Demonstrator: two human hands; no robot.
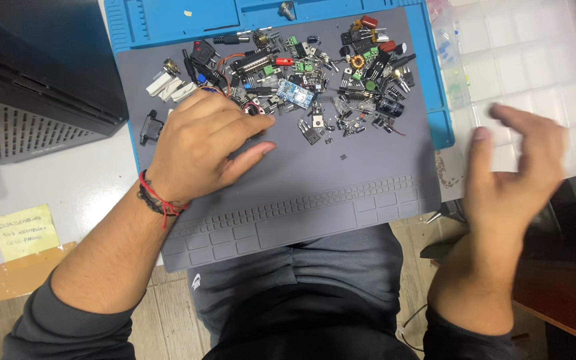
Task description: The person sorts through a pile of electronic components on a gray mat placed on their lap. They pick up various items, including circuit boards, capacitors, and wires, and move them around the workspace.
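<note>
Components heaped on grey mat touch open left hand; open right hand well apart.

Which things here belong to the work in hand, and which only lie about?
In the work: left hand, right hand, pile of electronic parts, grey mat.
Lying about: yellow note, black case, clear compartment box.

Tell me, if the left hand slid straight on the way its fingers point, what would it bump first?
Probably the small metal parts just past the left hand, at the near edge of the pile on the grey mat.
</note>
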